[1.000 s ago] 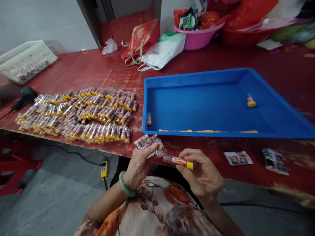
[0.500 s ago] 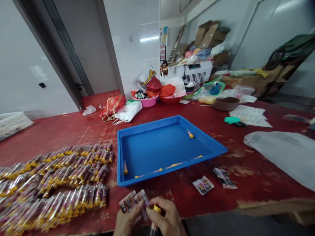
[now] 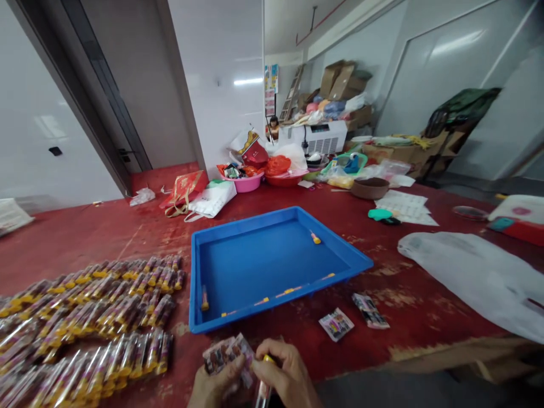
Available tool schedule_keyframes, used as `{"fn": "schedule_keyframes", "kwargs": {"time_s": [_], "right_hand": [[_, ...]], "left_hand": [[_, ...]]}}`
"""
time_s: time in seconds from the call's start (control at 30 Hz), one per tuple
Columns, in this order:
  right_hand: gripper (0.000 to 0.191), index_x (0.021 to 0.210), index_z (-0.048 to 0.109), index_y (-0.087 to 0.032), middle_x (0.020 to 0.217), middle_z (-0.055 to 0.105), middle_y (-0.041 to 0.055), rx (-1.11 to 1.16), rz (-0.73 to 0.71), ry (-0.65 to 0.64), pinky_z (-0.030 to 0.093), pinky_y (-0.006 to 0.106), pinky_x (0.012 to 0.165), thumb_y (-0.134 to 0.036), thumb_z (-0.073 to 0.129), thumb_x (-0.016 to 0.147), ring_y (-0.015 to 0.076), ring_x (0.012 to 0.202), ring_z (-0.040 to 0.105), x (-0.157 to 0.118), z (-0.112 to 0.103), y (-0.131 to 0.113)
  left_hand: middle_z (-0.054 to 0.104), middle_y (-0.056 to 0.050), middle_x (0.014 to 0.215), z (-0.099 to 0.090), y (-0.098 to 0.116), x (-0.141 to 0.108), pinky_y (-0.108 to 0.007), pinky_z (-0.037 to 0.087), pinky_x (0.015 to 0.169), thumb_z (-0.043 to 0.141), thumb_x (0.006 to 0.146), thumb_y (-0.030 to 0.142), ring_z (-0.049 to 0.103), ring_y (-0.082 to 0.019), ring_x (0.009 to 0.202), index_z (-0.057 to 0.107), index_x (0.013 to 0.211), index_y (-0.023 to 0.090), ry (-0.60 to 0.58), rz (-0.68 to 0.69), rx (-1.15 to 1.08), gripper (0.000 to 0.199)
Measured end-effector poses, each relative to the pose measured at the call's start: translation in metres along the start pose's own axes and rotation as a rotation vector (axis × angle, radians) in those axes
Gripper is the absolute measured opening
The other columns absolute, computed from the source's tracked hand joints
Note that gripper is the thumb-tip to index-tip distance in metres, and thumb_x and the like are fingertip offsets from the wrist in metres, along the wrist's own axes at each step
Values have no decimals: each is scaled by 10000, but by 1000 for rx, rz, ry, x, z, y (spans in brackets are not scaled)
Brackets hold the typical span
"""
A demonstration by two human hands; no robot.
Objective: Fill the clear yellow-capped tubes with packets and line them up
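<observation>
At the table's front edge, my left hand (image 3: 212, 385) is closed on a few small printed packets (image 3: 221, 356), fanned a little between thumb and fingers. Close beside it, my right hand (image 3: 289, 375) grips a slim clear tube (image 3: 262, 394) with a yellow cap, pointing down. My right fingertips meet the edge of the packets; whether they pinch one is hidden. Just beyond both hands lies a shallow blue tray (image 3: 263, 255) holding several yellow-ended tubes along its edges. Two more printed packets, a squarish one (image 3: 336, 324) and a darker one (image 3: 370, 310), rest to the right.
Rows of filled yellow-ended tubes (image 3: 127, 362) cover the left of the red table (image 3: 140, 238). A white plastic bag (image 3: 463, 277) lies at the right. Farther back are paper sheets (image 3: 406, 207), a brown bowl (image 3: 369, 188), a pink basin (image 3: 249, 182) and shopping bags (image 3: 212, 198).
The view has turned slightly right and up, so the tray and table sit further left. Both hands keep their hold, and the tube in my right hand tilts a little differently.
</observation>
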State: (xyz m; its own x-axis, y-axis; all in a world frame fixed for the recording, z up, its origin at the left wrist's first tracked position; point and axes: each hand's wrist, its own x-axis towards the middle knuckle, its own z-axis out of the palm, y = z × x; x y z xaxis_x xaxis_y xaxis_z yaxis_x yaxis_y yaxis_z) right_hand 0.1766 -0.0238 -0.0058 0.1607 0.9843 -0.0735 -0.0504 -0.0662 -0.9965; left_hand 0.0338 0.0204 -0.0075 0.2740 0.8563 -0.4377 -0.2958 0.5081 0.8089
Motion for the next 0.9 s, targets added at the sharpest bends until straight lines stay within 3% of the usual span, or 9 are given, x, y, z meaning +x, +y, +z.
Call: {"fn": "schedule_keyframes", "kwargs": {"time_s": [0.1,0.17,0.3,0.4,0.53,0.7,0.9], "right_hand": [[278,726,606,-165,580,560,-6,0,-109,-6,379,245,567,-436,620,786,129,567,512,-9,-12,-8],[221,843,618,-186,672,587,-13,30,-190,22,393,234,581,-404,642,822,116,602,524,-14,-23,-8],[132,930,596,-217,885,567,-5,62,-307,63,410,233,546,-281,667,840,89,600,519,-21,-33,-1],[105,951,595,-210,955,553,25,51,-386,51,457,262,581,-231,641,858,115,662,559,-25,-28,1],[135,974,598,-206,978,560,47,-39,-511,135,484,288,663,-175,640,849,161,817,587,-25,-16,-1],[243,1005,599,-181,979,592,63,-279,-787,244,508,313,740,-80,670,795,179,884,593,-22,-6,-2],[354,1069,579,-161,992,622,85,-501,-959,288,549,311,771,-42,706,760,183,887,627,-21,8,7]], "left_hand": [[709,-73,804,8,15,-17,-335,543,673,885,528,313,672,-229,715,688,918,137,-9,85,-99,471],[716,-93,984,14,23,-23,-315,539,809,841,625,273,679,-219,871,692,972,130,-78,149,-164,404],[721,-37,840,13,25,-18,-263,567,690,851,620,220,676,-157,720,694,878,142,0,86,-256,312],[710,-18,827,8,20,-15,-234,570,612,852,623,199,665,-137,688,682,876,146,25,44,-308,309],[686,-7,794,2,18,-13,-216,566,537,844,644,219,643,-119,637,674,901,144,-13,-2,-327,317],[669,-5,770,-2,18,-13,-223,579,565,816,690,231,629,-106,612,660,900,144,-56,-58,-341,275],[678,-26,891,-2,16,-19,-236,577,649,779,740,265,649,-132,764,660,952,153,-70,36,-302,268]]}}
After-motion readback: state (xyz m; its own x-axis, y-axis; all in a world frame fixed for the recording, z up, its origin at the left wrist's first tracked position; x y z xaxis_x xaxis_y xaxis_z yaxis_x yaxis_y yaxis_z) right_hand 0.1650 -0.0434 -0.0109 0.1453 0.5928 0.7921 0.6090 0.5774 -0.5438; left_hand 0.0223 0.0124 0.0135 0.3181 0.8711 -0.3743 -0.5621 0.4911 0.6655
